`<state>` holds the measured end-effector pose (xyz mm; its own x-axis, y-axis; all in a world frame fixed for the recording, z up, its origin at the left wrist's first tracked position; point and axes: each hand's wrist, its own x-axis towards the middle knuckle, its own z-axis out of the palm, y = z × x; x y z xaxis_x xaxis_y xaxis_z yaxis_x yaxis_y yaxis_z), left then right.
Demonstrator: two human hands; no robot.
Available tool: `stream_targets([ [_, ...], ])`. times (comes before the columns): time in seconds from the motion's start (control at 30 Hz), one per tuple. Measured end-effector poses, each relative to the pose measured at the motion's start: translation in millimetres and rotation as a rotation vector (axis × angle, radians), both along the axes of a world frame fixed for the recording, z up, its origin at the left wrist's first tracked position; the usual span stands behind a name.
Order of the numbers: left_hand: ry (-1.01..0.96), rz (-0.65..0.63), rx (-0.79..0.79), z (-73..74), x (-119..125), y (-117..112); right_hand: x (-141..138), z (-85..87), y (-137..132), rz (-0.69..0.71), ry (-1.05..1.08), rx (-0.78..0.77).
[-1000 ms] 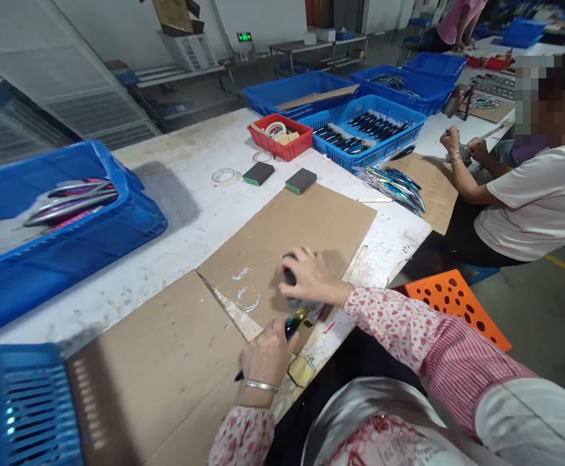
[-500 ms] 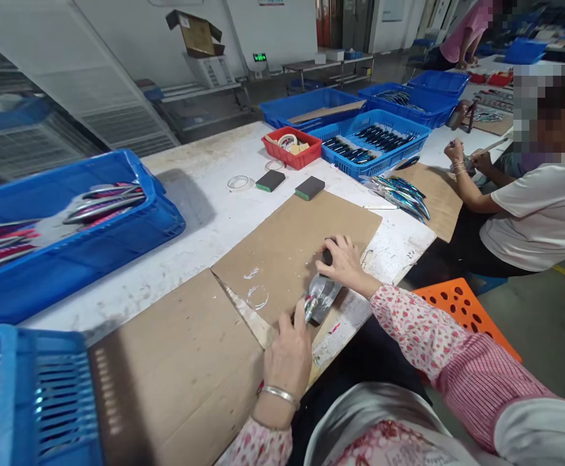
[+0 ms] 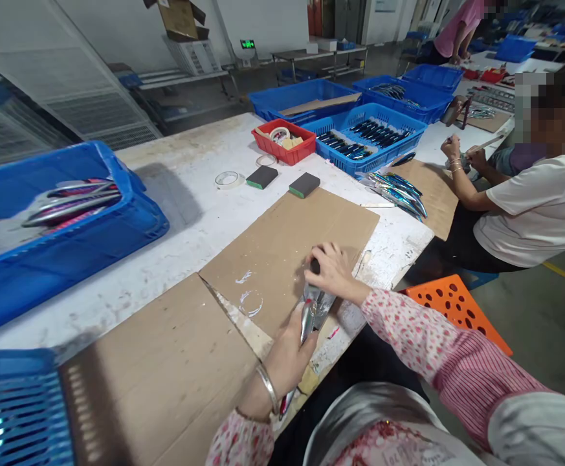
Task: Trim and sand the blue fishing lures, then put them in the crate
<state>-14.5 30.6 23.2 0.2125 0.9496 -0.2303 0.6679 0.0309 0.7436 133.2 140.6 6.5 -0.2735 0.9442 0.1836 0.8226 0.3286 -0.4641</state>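
We grip the silver lure (image 3: 307, 318) in our L hand (image 3: 286, 353) nr the edge of the table (image 3: 393, 243); our R hand (image 3: 331, 266) is closed on a dark knob (image 3: 315, 266) by the grey block (image 3: 325, 306). Can't tell if lure & block touch. Best: we hold the lure steady, fingertips clear.

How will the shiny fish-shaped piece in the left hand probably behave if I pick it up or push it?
The fish-shaped piece is probably stiff: the end beyond the left hand shows no sag. Its glossy surface may feel slippery. With its rounded side, it could roll if pushed on the flat cardboard.
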Motion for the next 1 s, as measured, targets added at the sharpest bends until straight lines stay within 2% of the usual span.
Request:
stream_targets([
  [0.1, 0.071, -0.013, -0.021, -4.5, 3.7, -3.8, -4.6, 2.7, 1.1, -0.047, -0.033, 0.021],
  [0.23, 0.140, -0.042, -0.046, -10.1, 6.0, -6.0, -6.9, 1.3, -12.7, 0.003, 0.018, 0.019],
  [0.43, 0.139, -0.033, -0.003, -10.2, 6.1, -7.5, -8.3, 4.7, 1.1, -0.050, -0.034, 0.047],
  [0.6, 0.221, -0.075, -0.054, -7.4, 7.9, -6.3, -10.6, 3.5, -7.8, 0.053, -0.004, 0.027],
  [0.67, 0.283, -0.069, -0.046, -4.7, 13.4, -6.6, -8.0, 2.3, -2.6, 0.016, -0.022, 0.013],
  [0.83, 0.512, -0.093, -0.127, 4.1, 27.4, -12.2, 5.4, -1.0, 13.4, -0.117, -0.056, 0.090],
  [1.0, 0.473, -0.128, -0.093, 1.9, 21.2, -16.9, 12.3, -2.1, 20.8, -0.201, 0.035, 0.051],
])
